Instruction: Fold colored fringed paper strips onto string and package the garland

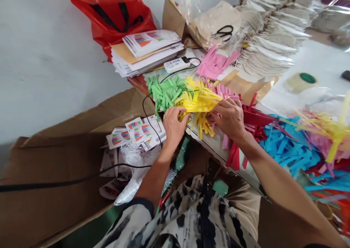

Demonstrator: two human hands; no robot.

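Left hand (175, 129) and right hand (228, 118) are both on a yellow paper fringe (198, 100), held low over the worktop (325, 58) near its edge. The fringe is bright yellow paper cut into narrow strips, with a flatter band at the top and loose ends hanging and curling between the hands. Left grip is closed, fingers curled over the near end. Right grip is closed too, pinching the other end.

A green paper fringe (165, 95) lies against it on the left, with a pink paper fringe (214, 63) beyond. Red paper strips (254, 118) and blue paper strips (287, 146) are heaped to the right. Further back: a stack of printed sheets (146, 51), a white remote control (176, 64) and black-handled scissors (224, 33). Printed cards (139, 129) lie on a cardboard box flap (54, 175), left of the left hand.
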